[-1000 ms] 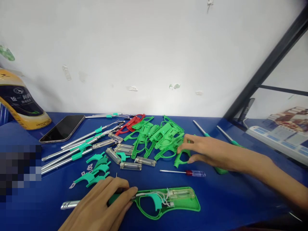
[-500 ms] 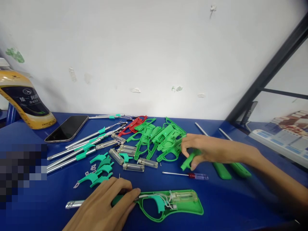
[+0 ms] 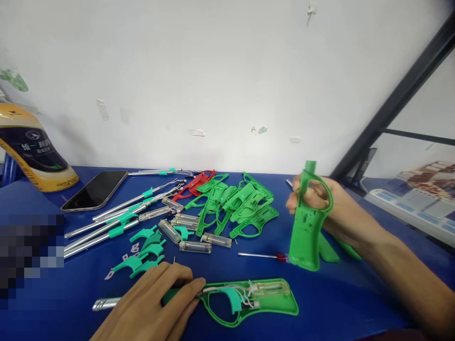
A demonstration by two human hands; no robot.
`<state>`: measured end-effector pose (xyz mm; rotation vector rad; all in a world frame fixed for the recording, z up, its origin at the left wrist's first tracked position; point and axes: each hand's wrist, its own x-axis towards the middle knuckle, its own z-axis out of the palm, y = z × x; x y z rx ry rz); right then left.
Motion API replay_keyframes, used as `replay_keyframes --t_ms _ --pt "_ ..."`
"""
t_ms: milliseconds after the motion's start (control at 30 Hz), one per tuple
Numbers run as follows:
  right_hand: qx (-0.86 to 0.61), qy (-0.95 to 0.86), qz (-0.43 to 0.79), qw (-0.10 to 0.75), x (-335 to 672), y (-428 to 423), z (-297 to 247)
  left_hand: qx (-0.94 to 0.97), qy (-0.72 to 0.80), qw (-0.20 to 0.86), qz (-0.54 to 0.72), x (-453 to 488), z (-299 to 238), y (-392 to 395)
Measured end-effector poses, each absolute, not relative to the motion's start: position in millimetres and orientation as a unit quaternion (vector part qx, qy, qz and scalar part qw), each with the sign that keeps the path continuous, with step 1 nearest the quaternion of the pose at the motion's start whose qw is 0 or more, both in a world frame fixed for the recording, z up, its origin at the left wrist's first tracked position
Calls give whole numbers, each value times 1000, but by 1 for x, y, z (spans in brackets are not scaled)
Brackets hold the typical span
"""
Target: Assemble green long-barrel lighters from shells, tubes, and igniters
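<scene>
My right hand grips a green plastic lighter shell and holds it upright above the blue table, fingers through its trigger loop. My left hand rests fingers-down on the neck of a half-built green lighter lying at the table's front, its metal tube sticking out to the left. That open half shows a teal trigger, white wires and a clear fuel tank.
A pile of green shells and one red shell lies mid-table. Metal tubes, clear tanks, teal triggers and a red-handled screwdriver lie around. A phone and a yellow bottle stand left.
My right hand picked a green shell off the pile's right edge and lifted it upright. My left hand stayed on the half-built lighter.
</scene>
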<state>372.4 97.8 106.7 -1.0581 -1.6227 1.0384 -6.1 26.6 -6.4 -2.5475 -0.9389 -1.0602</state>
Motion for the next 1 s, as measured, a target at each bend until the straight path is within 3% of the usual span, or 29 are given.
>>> replay_keyframes --t_ms 300,500,633,800,1000 --pt "-405 -643 471 448 376 106 93 -868 -318 119 -362 -6 -7 27" --pt "-413 -709 446 358 350 91 107 -864 -338 123 -351 -7 -8 24" --pt "-409 -775 379 296 325 65 107 -854 -374 119 -342 -8 -12 18" --pt "-335 -903 172 206 303 46 84 -842 -388 118 -355 -10 -12 12" --pt "-326 -922 135 162 292 42 71 -847 -373 83 -370 -5 -5 12"
